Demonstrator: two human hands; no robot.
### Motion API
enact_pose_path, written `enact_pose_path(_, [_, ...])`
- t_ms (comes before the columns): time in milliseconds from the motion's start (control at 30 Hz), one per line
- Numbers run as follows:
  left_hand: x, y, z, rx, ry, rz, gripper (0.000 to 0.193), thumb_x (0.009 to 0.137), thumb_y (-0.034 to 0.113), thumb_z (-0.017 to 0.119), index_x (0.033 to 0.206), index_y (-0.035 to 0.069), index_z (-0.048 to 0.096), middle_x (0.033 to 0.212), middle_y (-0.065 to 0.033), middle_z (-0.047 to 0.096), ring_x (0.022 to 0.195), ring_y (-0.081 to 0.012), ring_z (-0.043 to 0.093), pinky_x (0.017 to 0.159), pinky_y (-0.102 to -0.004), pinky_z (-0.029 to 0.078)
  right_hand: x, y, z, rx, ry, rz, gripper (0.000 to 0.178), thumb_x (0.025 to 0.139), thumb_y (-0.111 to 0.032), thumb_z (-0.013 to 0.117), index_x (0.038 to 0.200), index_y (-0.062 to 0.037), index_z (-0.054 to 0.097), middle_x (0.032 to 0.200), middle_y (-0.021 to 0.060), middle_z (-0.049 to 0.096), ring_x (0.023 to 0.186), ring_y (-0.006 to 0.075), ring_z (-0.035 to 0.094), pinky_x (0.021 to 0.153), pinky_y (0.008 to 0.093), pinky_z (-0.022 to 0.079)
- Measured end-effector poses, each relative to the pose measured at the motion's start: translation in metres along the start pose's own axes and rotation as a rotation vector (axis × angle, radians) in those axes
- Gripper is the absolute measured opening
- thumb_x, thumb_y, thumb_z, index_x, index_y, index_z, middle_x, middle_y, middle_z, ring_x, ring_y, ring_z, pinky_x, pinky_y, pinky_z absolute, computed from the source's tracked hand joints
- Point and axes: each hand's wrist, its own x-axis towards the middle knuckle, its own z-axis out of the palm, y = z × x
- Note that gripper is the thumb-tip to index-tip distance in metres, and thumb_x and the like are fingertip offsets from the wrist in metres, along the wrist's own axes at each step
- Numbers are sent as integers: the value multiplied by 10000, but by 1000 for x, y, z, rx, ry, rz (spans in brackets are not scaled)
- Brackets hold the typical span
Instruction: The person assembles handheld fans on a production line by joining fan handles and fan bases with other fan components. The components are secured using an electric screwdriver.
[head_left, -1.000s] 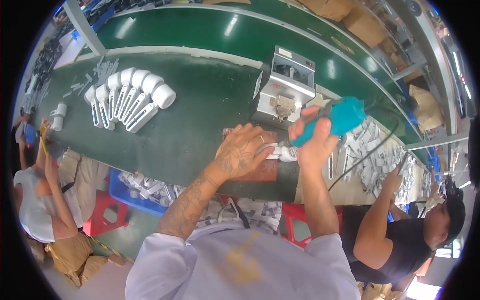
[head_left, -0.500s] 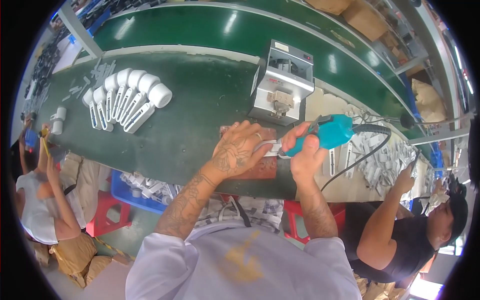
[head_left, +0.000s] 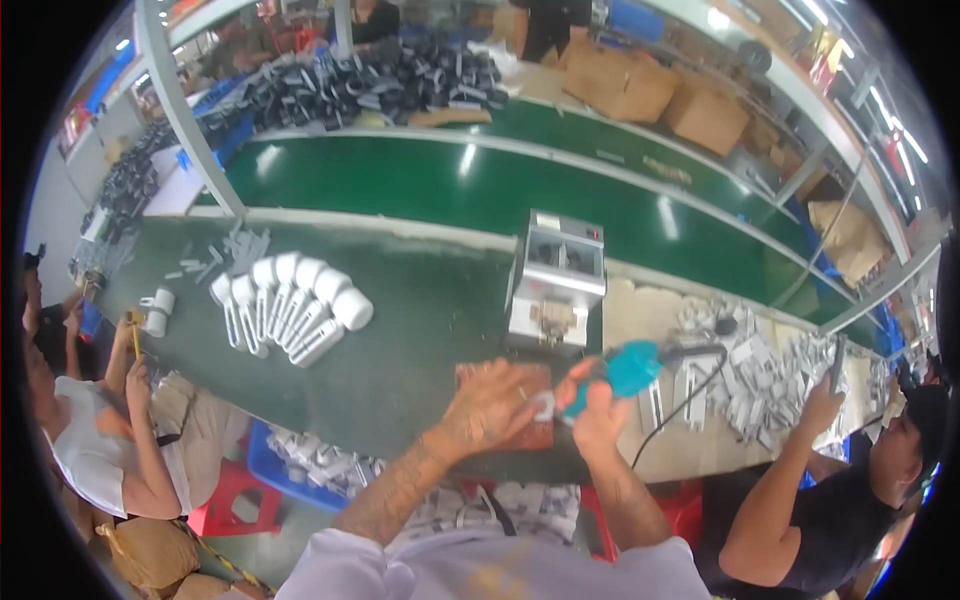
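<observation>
My right hand (head_left: 598, 412) is wrapped round a teal corded hand-held power tool (head_left: 634, 368), its cord running off to the right. The tool's tip points left, at a small white plastic part (head_left: 543, 405); whether it touches the part is blurred. Holding that part down is my left hand (head_left: 488, 408), its fingers bent over a reddish-brown mat (head_left: 530, 438) on the bench. Beyond my hands stands a small grey-silver bench machine (head_left: 556, 280). Farther left, several white handled parts with round heads (head_left: 290, 305) lie fanned side by side.
Loose white and grey parts (head_left: 745, 380) are heaped at the right, beside a person in black (head_left: 830, 500). A person in a white top (head_left: 85, 450) sits at the left. A blue bin of parts (head_left: 265, 465) stands below the bench edge. A green conveyor (head_left: 400, 175) runs behind.
My view has tilted up, so the bench sits lower in the picture and a dark heap beyond the conveyor shows. Both hands keep their holds on the part and the tool.
</observation>
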Motion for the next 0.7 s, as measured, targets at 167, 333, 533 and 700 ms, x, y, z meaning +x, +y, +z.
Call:
enact_pose_path(167, [-24,30,-9,56,-114,103,255,915,273,699,1063,66,677,1082,-82,644,986,-257,589,890,-402,480,-26,-41,-9,131,81,-71,703,882,-758,588,1025,-72,528,637,35,479,529,182,492,497,327,428])
enact_pose_path(333, [-27,40,-21,66,-204,110,264,934,272,676,1105,71,676,1072,-73,639,994,-247,588,909,-390,475,-42,-56,-10,141,104,-128,703,893,-789,514,988,-94,470,608,41,456,477,176,448,449,322,399])
enact_pose_path(533, [-35,31,-37,49,-78,-149,317,891,283,747,1164,132,689,1103,-60,701,1012,-268,646,904,-404,521,-54,-54,-18,105,185,-101,717,890,-793,516,980,-83,469,586,36,442,461,172,447,446,318,399])
enact_pose_path(700, [-69,-19,-81,208,298,-405,283,840,188,800,1077,86,682,998,-115,697,882,-340,661,765,-448,543,-59,-49,-24,36,242,-99,740,873,-790,556,987,-63,480,585,36,448,462,173,458,448,319,401])
